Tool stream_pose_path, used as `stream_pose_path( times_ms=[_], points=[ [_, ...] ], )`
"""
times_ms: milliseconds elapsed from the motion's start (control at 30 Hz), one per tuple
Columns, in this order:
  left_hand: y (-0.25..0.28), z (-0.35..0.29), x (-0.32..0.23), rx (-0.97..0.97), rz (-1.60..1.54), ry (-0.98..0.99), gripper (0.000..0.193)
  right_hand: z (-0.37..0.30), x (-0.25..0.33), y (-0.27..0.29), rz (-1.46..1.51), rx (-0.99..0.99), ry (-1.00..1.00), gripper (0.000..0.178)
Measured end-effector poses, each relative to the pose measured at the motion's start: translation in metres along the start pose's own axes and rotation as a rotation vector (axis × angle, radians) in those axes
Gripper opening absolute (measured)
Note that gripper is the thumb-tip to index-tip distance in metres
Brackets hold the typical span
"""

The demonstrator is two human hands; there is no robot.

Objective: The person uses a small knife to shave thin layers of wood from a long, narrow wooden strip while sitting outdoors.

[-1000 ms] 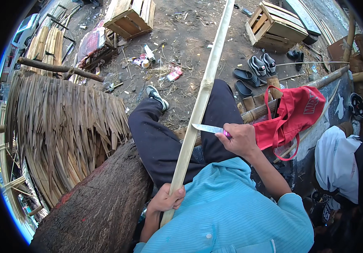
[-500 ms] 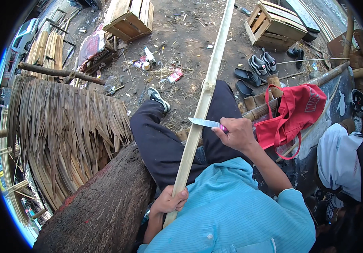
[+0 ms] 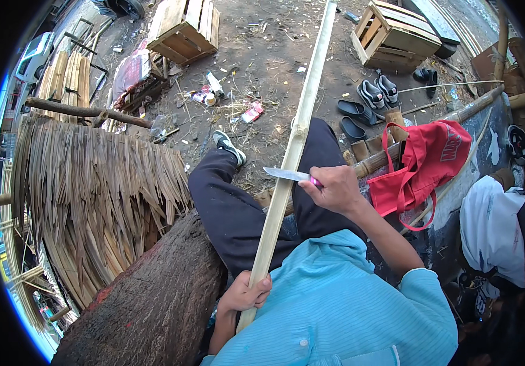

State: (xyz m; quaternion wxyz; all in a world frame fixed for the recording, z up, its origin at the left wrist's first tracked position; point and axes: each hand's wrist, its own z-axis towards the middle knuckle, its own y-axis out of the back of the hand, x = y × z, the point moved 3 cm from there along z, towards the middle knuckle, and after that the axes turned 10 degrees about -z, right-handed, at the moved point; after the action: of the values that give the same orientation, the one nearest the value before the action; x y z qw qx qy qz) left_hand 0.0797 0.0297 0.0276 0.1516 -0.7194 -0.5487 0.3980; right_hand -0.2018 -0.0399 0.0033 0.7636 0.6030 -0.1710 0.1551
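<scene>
A long split bamboo strip (image 3: 283, 183) slants across my lap, from beside my waist up past my right knee, its pale hollow inner face showing. Near its lower end my left hand (image 3: 247, 291) is wrapped round it. My right hand (image 3: 334, 188) grips a knife (image 3: 285, 174) by its pink-purple handle. The blade lies across the bamboo strip below its node, touching or just over it, tip pointing left. Most of the handle is hidden in my fingers.
A tree trunk (image 3: 146, 299) and a dried-leaf thatch panel (image 3: 97, 201) stand at my left. On the right are a red bag (image 3: 424, 161) on a bamboo rail, several shoes (image 3: 372, 93) and a white cloth (image 3: 491, 229). Wooden crates (image 3: 186, 33) and litter (image 3: 252, 111) lie ahead.
My right hand has shifted slightly left, so the knife's tip reaches farther past the bamboo strip. My left hand keeps its hold in the same place.
</scene>
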Motion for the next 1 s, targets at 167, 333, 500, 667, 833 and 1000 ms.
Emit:
stream_pose_path(
  times_ms=[167,333,500,667,833,1000],
  points=[
    [0.002,-0.001,0.000,0.018,-0.011,-0.001,0.028,-0.001,0.015,-0.007,0.013,0.068,0.125,0.040],
    [0.002,0.000,-0.001,0.007,-0.012,-0.003,0.028,-0.002,0.022,-0.005,0.006,0.115,0.156,0.042],
    [0.002,0.002,-0.001,-0.021,0.032,-0.006,0.033,0.015,-0.007,-0.014,-0.018,-0.007,0.076,0.041],
    [-0.005,0.000,-0.001,0.006,0.030,-0.035,0.033,0.022,-0.008,-0.012,0.036,0.000,0.122,0.042],
    [-0.005,0.007,-0.005,0.014,0.010,-0.029,0.032,0.014,0.016,-0.008,0.020,0.083,0.248,0.042],
    [-0.004,0.007,-0.001,-0.010,0.024,-0.063,0.031,0.025,-0.008,-0.011,-0.023,-0.014,0.088,0.040]
  ],
)
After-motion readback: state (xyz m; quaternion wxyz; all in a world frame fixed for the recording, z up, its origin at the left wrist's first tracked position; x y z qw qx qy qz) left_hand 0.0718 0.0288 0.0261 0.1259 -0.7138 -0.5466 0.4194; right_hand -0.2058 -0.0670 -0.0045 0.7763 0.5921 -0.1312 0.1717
